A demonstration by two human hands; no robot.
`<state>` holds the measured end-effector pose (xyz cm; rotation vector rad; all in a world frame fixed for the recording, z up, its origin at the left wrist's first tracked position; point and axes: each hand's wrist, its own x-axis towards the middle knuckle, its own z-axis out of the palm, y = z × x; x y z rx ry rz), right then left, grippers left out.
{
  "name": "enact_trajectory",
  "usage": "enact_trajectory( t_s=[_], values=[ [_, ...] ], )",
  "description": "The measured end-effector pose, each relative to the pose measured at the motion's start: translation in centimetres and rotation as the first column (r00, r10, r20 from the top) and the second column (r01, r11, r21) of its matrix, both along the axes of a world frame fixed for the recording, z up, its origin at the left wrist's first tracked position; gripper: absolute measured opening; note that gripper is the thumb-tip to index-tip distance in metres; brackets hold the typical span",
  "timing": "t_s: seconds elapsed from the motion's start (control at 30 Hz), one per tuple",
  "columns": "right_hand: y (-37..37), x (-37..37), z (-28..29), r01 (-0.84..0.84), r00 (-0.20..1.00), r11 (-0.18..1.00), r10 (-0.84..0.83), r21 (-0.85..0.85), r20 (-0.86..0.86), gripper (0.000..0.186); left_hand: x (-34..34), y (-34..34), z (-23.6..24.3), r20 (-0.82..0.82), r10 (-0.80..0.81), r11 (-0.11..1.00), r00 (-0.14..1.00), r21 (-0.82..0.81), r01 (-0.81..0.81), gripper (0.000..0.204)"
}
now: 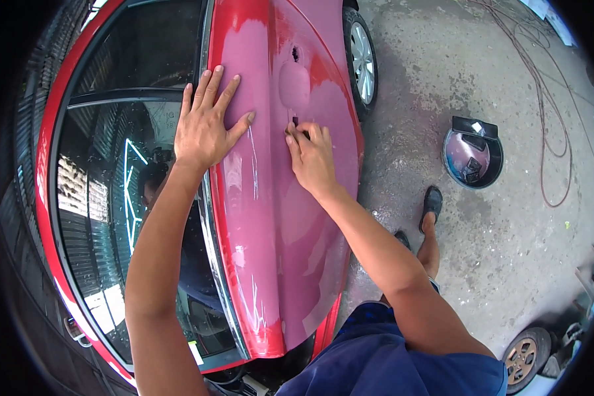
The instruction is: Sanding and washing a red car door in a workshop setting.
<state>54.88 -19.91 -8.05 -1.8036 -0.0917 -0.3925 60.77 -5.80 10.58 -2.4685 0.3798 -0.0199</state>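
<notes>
A red car door, its paint sanded to a dull pink over much of the panel, lies right in front of me. My left hand rests flat near the window edge, fingers spread across the glass trim and upper door. My right hand is closed, with its fingertips pressed to the panel just below the door-handle recess. A small dark edge shows between those fingers, but I cannot make out what it is. Dark cut-out holes sit at both ends of the recess.
On the concrete floor to the right stands a black bucket holding liquid and dark pieces. A thin hose trails beyond it. The car's wheel is at the top, and a loose wheel lies at lower right.
</notes>
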Motion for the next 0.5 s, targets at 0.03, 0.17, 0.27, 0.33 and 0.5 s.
enact_trajectory(
  t_s=[0.03,0.17,0.27,0.33,0.5],
  values=[
    [-1.0,-0.6,-0.3,-0.072,0.995,0.996,0.075,-0.049,0.063,0.023,-0.1,0.1,0.3,0.007,-0.009,1.0,1.0,0.009,0.009,0.076],
    [-4.0,0.7,-0.9,-0.198,0.968,0.971,0.215,-0.133,0.128,0.025,-0.2,0.3,0.2,0.013,0.004,1.0,1.0,0.02,-0.004,0.077],
    [-3.7,0.3,-0.3,-0.176,0.972,0.978,0.19,-0.113,0.138,0.026,0.0,0.1,0.4,0.013,-0.01,0.999,1.0,0.03,0.009,0.076],
    [-3.1,-0.7,-1.5,-0.157,0.974,0.97,0.183,-0.184,0.136,0.026,-0.2,0.0,0.0,0.011,0.0,1.0,1.0,0.023,-0.001,0.076],
    [-3.1,-0.4,-0.7,-0.183,0.972,0.98,0.193,-0.082,0.137,0.027,-0.3,0.3,0.3,0.012,0.016,1.0,1.0,0.023,-0.016,0.076]
  ],
)
